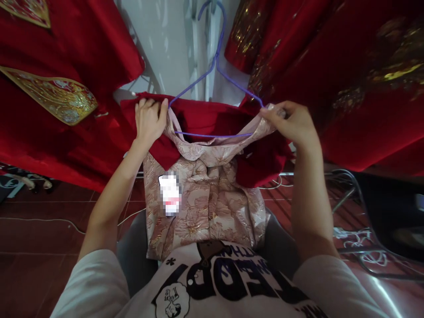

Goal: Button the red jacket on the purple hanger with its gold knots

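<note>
Across my lap lies a pink-gold brocade dress [198,203] with red fabric [208,115] at its shoulders. A purple hanger [217,59] is inside its neck opening, hook pointing away from me; the lower bar crosses the opening. My left hand [149,119] is closed over the left shoulder, its fingertips partly hidden behind the cloth. On the other side, my right hand [294,121] pinches the right shoulder edge by the hanger's end. A phone [170,194] with a lit, blurred-out screen rests on the brocade.
Red cloths with gold decoration hang at the left [49,137] and right [331,88]. A black chair [394,212] with a metal frame stands to the right, beside tangled white cables [361,243]. Another cable [56,219] runs over the red tiled floor [43,238].
</note>
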{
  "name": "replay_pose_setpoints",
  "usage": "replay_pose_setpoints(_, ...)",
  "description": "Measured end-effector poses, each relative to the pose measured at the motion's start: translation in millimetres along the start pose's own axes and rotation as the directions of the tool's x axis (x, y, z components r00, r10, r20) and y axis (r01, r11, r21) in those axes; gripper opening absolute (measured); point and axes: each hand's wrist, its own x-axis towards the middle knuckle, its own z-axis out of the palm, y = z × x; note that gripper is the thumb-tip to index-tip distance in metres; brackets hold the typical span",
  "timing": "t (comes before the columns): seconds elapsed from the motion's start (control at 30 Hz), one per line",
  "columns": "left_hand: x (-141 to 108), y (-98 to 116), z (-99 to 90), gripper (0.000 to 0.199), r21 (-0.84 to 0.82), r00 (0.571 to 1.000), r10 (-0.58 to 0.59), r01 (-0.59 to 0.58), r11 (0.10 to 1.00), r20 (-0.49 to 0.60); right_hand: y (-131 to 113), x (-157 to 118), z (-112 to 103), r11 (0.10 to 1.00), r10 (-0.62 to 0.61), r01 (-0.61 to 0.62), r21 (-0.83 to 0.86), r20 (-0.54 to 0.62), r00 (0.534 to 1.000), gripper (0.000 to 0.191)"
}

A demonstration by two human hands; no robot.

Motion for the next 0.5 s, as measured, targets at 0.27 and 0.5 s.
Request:
replay_pose_setpoints(0.27,0.4,-26.1,2.5,0.044,-0.434,0.988,-0.090,0.138,0.890,0.128,37.4,23.1,12.6,0.933,-0.039,0.042,0.358,-0.014,0.999,0.021)
replay_pose_setpoints(0.5,-0.1,-37.5,18.0,0.041,-0.660,0.990,-0.140,0.103,0.744,-0.003,41.5,26.9,23.1,0.900,-0.061,0.117,0.421,-0.145,0.988,0.005)
